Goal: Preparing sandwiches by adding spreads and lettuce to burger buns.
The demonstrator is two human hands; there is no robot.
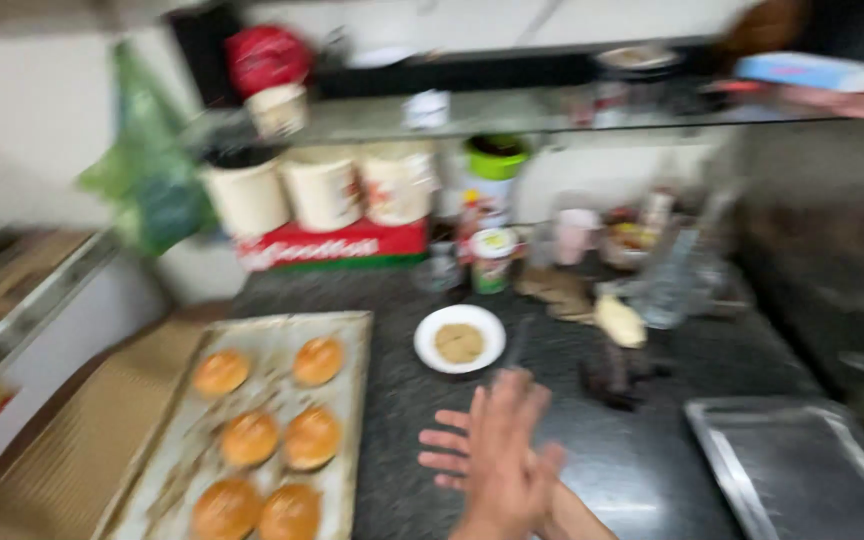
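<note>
The picture is blurred by motion. Low in the middle of the view the person's two hands are pressed together, palm against palm, above the dark speckled stone bench (552,350). The right hand (507,450) lies on top with its fingers straight and spread upward; the left hand (452,452) sits beneath it, its fingertips poking out toward the left. Both are flat and open, and neither holds anything.

Just beyond the fingertips stands a small round white plate (427,345) carrying a heap of tan crumbs (460,342). To the left of the hands lies a long pale metal baking tray (347,400) with six round golden-brown buns (250,438) set in two columns. At the lower right corner rests a bare grey metal tray (802,470), well apart from the hands. Along the back wall stand three white tubs (322,190) on a flat red box (332,243), with a green-lidded jar (497,160) beside them.
</note>
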